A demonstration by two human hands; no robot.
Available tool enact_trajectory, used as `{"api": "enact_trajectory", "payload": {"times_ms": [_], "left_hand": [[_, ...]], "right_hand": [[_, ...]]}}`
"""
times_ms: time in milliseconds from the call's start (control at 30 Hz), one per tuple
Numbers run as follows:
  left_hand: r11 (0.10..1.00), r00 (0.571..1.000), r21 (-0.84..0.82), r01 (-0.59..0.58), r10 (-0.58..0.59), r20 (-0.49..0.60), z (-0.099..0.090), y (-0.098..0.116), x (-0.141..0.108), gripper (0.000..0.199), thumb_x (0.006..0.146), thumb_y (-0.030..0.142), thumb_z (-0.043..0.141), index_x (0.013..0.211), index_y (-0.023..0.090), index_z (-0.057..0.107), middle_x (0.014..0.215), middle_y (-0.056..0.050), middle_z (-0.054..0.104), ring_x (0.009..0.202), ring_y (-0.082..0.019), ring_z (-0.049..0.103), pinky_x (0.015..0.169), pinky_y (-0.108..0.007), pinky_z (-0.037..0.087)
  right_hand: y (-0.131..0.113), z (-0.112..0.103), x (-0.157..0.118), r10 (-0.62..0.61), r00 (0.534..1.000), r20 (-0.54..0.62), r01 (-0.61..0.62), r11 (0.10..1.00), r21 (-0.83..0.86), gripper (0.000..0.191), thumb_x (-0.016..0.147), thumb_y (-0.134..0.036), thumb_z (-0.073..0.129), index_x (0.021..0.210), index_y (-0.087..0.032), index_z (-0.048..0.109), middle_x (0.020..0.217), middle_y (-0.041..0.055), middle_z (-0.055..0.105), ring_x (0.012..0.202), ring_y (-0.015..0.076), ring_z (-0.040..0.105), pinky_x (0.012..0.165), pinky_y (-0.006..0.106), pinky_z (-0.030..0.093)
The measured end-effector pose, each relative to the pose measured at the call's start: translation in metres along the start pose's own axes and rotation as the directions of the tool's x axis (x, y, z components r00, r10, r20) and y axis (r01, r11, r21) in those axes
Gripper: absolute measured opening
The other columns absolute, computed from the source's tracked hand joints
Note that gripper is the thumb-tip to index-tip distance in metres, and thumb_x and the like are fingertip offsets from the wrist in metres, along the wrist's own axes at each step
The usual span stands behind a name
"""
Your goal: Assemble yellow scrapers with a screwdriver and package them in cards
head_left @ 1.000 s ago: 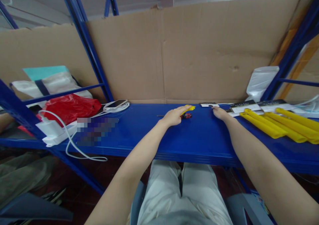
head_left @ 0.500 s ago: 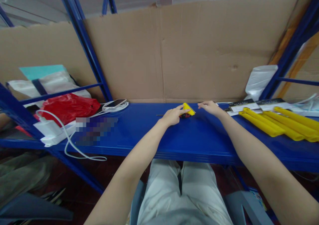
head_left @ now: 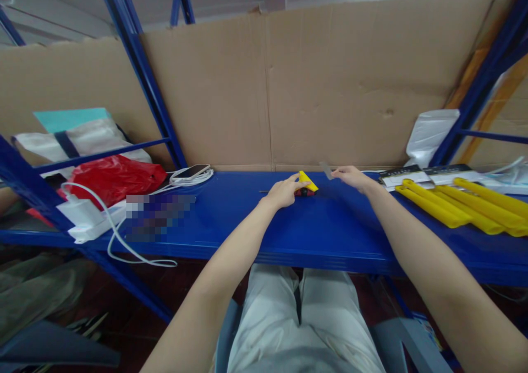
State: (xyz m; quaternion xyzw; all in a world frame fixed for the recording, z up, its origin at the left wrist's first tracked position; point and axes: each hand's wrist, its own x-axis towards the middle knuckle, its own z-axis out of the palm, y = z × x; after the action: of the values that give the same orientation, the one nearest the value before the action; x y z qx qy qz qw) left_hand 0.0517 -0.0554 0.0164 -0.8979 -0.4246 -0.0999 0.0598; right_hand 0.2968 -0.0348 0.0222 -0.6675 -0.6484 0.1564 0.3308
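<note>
My left hand (head_left: 283,193) is closed on a small yellow scraper head (head_left: 308,181), held just above the blue tabletop. A red-and-black screwdriver (head_left: 305,192) lies beneath that hand, its thin shaft pointing left. Between the fingertips of my right hand (head_left: 347,177) is a thin, flat, greyish blade (head_left: 325,170), blurred at its far end. It is tilted and stands apart from the yellow head, a short way to its right. My left palm hides part of the screwdriver.
Several yellow handles (head_left: 474,208) with black-and-white cards lie at the right of the blue table (head_left: 231,219). To the left are a phone (head_left: 193,171), coiled white cable, a power strip (head_left: 93,228) and a red bag (head_left: 117,179). Cardboard (head_left: 322,87) walls the back.
The thin blade now shows in my right fingers, which have shifted slightly right. My left hand has moved the yellow head a little to the left.
</note>
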Motion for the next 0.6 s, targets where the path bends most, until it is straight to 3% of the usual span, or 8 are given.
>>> {"api": "enact_trajectory", "payload": {"times_ms": [133, 233, 400, 600], "left_hand": [[1.000, 1.000, -0.002, 0.003, -0.003, 0.001, 0.002, -0.001, 0.001, 0.071, 0.080, 0.003, 0.045, 0.142, 0.037, 0.044, 0.155, 0.001, 0.032, 0.127, -0.024, 0.051, 0.104, -0.037, 0.044], [1.000, 1.000, -0.002, -0.013, 0.013, -0.004, 0.003, 0.000, 0.001, 0.068, 0.082, 0.005, 0.045, 0.142, 0.036, 0.044, 0.155, 0.000, 0.032, 0.127, -0.024, 0.051, 0.105, -0.037, 0.043], [0.999, 0.999, -0.002, -0.032, 0.032, -0.005, 0.003, 0.002, 0.000, 0.069, 0.082, 0.003, 0.044, 0.142, 0.036, 0.043, 0.154, 0.000, 0.034, 0.129, -0.022, 0.049, 0.106, -0.035, 0.041], [1.000, 1.000, -0.005, -0.025, 0.025, 0.005, 0.002, 0.002, 0.000, 0.070, 0.081, 0.003, 0.045, 0.143, 0.036, 0.042, 0.154, -0.001, 0.034, 0.131, -0.023, 0.047, 0.106, -0.035, 0.041]], "right_hand": [[0.027, -0.025, 0.006, 0.228, 0.963, -0.145, -0.265, 0.898, -0.352, 0.030, 0.087, -0.023, 0.050, 0.094, -0.005, 0.073, 0.098, 0.0194, 0.071, 0.096, 0.0263, 0.066, 0.071, 0.026, 0.046], [0.048, -0.034, 0.006, 0.341, 0.908, -0.241, -0.416, 0.796, -0.439, 0.042, 0.089, -0.031, 0.050, 0.106, 0.001, 0.070, 0.105, 0.0268, 0.068, 0.103, 0.0314, 0.065, 0.072, 0.029, 0.048], [0.069, -0.032, 0.007, 0.360, 0.910, -0.205, -0.415, 0.782, -0.465, 0.051, 0.088, -0.046, 0.049, 0.105, -0.003, 0.071, 0.095, 0.0245, 0.070, 0.096, 0.0303, 0.067, 0.072, 0.030, 0.050], [0.082, -0.034, 0.014, 0.344, 0.914, -0.216, -0.405, 0.745, -0.530, 0.051, 0.087, -0.044, 0.050, 0.111, -0.003, 0.069, 0.102, 0.0238, 0.069, 0.098, 0.0315, 0.066, 0.072, 0.032, 0.051]]}}
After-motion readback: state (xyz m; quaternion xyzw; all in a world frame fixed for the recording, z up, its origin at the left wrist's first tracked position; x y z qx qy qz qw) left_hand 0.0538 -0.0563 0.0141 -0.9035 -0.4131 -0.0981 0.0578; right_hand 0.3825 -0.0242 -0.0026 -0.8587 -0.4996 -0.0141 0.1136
